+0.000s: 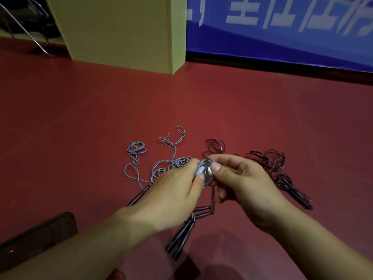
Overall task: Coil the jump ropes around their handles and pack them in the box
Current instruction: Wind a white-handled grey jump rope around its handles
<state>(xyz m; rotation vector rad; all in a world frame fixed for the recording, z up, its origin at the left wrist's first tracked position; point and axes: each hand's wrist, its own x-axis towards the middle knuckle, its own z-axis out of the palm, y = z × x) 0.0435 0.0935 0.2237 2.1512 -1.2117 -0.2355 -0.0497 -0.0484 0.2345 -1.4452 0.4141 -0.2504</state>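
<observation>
Jump ropes (201,172) strewn over the red floor (80,122), one small grey coil raised between both hands at centre. Left hand (173,190) with grip clenched round that coil, fingers curled behind it; right hand (240,178) pinching the coil's right edge between thumb and forefinger (remaining fingers loosely bent below). Black handles (181,237) dangling from the coil, pointing near and left. Loose grey cord (137,154) tangled on the floor to the far left, one dark handle (139,196) at its near end. Black ropes (272,160) heaped to the right, just beyond the right hand, with a wound black bundle (292,190) lying nearer on the right. Dark flat object (40,235) at the near left, identity unclear. Yellow pillar (121,31) and blue banner (282,27) at the far side.
</observation>
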